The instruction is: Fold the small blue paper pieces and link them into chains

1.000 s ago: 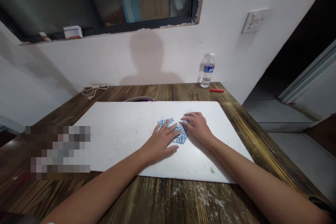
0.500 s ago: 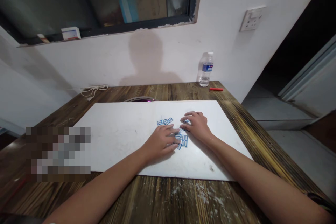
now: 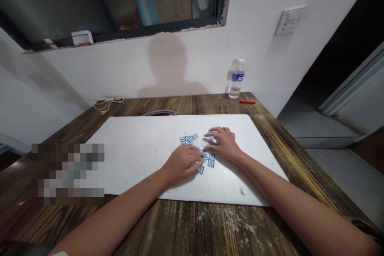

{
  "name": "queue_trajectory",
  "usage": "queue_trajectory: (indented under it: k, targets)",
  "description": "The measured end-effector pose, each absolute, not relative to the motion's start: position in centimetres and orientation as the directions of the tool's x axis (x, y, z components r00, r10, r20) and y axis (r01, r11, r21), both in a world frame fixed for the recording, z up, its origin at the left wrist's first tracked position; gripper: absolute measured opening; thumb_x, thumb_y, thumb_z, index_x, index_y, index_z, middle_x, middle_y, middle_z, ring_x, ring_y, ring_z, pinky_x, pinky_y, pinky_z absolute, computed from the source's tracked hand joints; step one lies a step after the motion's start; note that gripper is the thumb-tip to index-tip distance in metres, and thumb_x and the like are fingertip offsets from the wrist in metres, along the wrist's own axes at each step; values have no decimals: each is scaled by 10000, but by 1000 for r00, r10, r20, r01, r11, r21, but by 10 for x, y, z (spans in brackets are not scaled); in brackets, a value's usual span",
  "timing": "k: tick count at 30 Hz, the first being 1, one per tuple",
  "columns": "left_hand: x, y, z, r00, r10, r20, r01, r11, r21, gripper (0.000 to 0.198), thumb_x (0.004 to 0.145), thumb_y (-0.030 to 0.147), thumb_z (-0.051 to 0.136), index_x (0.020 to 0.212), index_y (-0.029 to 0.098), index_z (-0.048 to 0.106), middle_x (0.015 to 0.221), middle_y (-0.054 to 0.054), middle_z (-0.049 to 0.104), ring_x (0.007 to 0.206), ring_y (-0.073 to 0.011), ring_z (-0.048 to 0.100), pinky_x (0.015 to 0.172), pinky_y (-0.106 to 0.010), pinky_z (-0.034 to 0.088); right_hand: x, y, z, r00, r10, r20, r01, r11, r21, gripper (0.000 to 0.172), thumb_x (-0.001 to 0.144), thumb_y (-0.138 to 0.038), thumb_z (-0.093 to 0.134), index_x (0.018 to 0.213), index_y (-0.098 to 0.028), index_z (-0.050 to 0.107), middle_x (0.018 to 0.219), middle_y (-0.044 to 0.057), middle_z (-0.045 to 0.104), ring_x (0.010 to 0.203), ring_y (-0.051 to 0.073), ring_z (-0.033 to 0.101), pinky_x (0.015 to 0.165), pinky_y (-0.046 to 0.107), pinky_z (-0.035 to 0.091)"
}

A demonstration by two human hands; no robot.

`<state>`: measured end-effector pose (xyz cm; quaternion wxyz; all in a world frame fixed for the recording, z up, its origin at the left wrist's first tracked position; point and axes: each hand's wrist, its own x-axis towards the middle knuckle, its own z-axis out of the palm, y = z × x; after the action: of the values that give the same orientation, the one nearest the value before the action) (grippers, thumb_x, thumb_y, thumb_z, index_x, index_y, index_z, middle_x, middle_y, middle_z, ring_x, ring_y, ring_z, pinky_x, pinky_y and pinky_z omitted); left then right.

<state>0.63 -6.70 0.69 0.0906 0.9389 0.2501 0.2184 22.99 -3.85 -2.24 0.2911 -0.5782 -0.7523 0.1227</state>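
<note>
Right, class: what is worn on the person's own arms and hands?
The left arm and right arm are bare, no sleeves in view; the left hand and right hand wear no gloves. A thin dark band, perhaps a strap, crosses the right arm.

Blue-outlined white pieces (image 3: 211,161), white board (image 3: 135,156) — streaky brown wooden tabletop (image 3: 192,228), red stick (image 3: 247,101)

Bare forearms (image 3: 288,196), perhaps a dark wristband (image 3: 364,227)
</note>
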Motion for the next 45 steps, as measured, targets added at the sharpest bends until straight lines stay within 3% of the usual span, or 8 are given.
queue_trajectory:
  k: [7,14,19,25,32,39,42,45]
  targets:
    - [5,-68,8,789,503,352,432,-863,264,260,942,279,480,839,201,706,887,-32,749,963,-195,656,899,-394,440,230,-41,-21,-208,938,278,796,327,-509,448,701,-543,765,1102,-356,698,1277,45,593,1170,321,433,920,487,337]
    - [6,-70,15,932,313,185,266,-933,244,332,928,399,516,1226,285,605,1297,-34,640,1277,-238,511,1071,-453,324,229,-38,-22,-142,941,307,760,303,-575,260,857,-468,613,1045,-325,722,1218,42,639,1130,298,473,929,493,348]
    - [6,-70,12,980,182,83,162,-965,205,464,924,493,496,1345,297,502,1431,-45,523,1378,-250,404,1113,-444,277,231,-34,-27,-31,936,352,654,285,-701,331,955,-364,408,982,-288,728,1143,50,677,1095,281,519,962,517,359]
    - [5,-67,8,926,324,195,300,-944,139,424,942,445,473,1292,218,554,1370,-85,581,1335,-276,461,1077,-473,341,235,-30,-32,57,919,391,548,299,-782,330,936,-385,414,895,-273,722,1027,67,706,1046,291,563,962,535,374]
    - [4,-65,9,951,267,156,239,-954,179,470,924,468,503,1314,208,542,1379,-97,570,1362,-271,429,1072,-455,376,236,-30,-32,148,901,408,498,289,-818,378,933,-406,395,899,-234,730,954,85,707,989,279,582,910,488,419]
    - [5,-66,4,750,602,275,577,-798,171,377,950,379,469,1260,203,591,1368,-101,580,1326,-259,471,1078,-477,372,230,-37,-22,-74,898,434,596,389,-703,368,959,-380,385,998,-250,727,1095,58,716,1085,261,564,980,467,408]
    - [4,-64,1,619,750,235,739,-657,151,458,941,427,465,1300,158,562,1415,-148,524,1353,-309,425,1093,-526,339,225,-45,-17,-294,875,384,687,473,-552,380,973,-364,373,1226,-273,642,1315,21,622,1300,252,437,1082,476,339]
    - [3,-63,-1,625,764,159,745,-645,170,535,934,469,461,1381,177,481,1484,-136,444,1405,-321,341,1115,-551,294,223,-51,-14,-459,834,308,721,552,-420,437,977,-366,382,1388,-278,503,1454,10,497,1422,248,286,1140,484,262]
